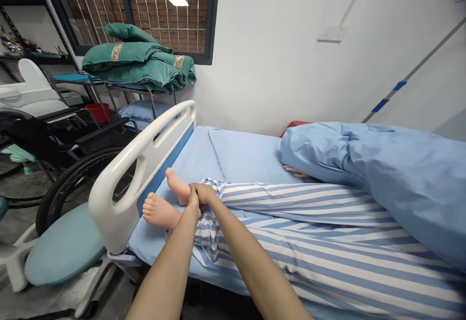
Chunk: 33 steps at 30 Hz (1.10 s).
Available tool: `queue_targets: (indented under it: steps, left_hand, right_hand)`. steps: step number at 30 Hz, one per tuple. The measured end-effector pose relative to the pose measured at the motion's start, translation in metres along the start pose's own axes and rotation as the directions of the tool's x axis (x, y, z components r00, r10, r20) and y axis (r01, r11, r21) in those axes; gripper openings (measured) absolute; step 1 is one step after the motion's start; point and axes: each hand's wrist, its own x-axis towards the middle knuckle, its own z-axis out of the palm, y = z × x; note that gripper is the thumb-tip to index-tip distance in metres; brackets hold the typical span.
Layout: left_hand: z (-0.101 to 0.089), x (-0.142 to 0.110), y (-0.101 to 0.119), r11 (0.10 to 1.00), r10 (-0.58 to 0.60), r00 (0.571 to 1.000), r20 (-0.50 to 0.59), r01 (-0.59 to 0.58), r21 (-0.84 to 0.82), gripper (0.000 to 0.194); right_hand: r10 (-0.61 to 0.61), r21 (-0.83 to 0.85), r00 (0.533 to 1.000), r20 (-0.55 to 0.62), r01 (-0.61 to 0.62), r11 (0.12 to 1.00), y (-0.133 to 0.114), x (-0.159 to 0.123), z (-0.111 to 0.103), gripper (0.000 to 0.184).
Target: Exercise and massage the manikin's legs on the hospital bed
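Note:
A manikin with smooth, plastic-looking feet lies on the bed in blue-and-white striped trousers [291,198]. My left hand [193,200] and my right hand [204,192] are together at the ankle of its far foot [177,187], by the trouser cuff. Both appear closed around that ankle, though the fingers are partly hidden. Beside them, the near foot [160,210] points its toes towards the footboard, its cuff bunched above the ankle. A light blue quilt [364,164] covers the upper body, and a manikin hand [297,172] shows at its edge.
The white footboard [134,164] rises at the left end of the blue-sheeted bed [240,152]. Beyond it are a wheelchair [83,164], a round teal seat [65,244] and a rack bearing folded green quilts [145,65]. A wall runs along the far side.

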Motion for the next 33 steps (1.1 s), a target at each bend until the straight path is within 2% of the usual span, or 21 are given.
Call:
queue_targets:
  steps: [4, 7, 13, 19, 24, 28, 33]
  left_hand:
    - [0.008, 0.005, -0.009, 0.992, 0.083, 0.996, -0.027, -0.08, 0.094, 0.035]
    - [0.011, 0.006, -0.013, 0.987, 0.119, 0.992, -0.042, -0.114, 0.114, 0.037]
    - [0.012, 0.007, -0.012, 0.999, 0.03, 0.999, -0.039, -0.03, -0.024, 0.042]
    - [0.012, 0.007, -0.009, 0.999, -0.017, 1.0, -0.004, 0.017, 0.032, 0.046]
    - [0.016, 0.01, -0.013, 0.998, -0.02, 1.0, -0.002, 0.021, 0.063, 0.053]
    - [0.025, 0.015, -0.02, 0.992, -0.024, 0.998, -0.053, 0.031, 0.124, 0.053]
    - [0.028, 0.013, -0.019, 0.993, 0.026, 0.986, -0.163, -0.006, 0.117, 0.06]
  right_hand:
    - [0.044, -0.02, 0.999, -0.017, -0.045, 0.999, -0.005, -0.005, 0.003, 0.046]
    - [0.056, -0.031, 0.998, -0.012, -0.056, 0.998, -0.007, -0.005, 0.003, 0.047]
    - [0.039, -0.027, 0.998, 0.039, -0.038, 0.999, -0.004, 0.005, 0.002, 0.044]
    - [0.001, -0.005, 0.988, 0.156, 0.0, 1.0, 0.001, 0.023, -0.004, 0.044]
    - [-0.08, 0.017, 0.948, 0.308, 0.078, 0.997, 0.008, 0.041, -0.006, 0.034]
    - [-0.125, 0.021, 0.927, 0.354, 0.126, 0.992, 0.015, 0.052, -0.001, 0.034]
    - [-0.123, -0.001, 0.948, 0.295, 0.128, 0.992, 0.018, 0.05, 0.001, 0.034]
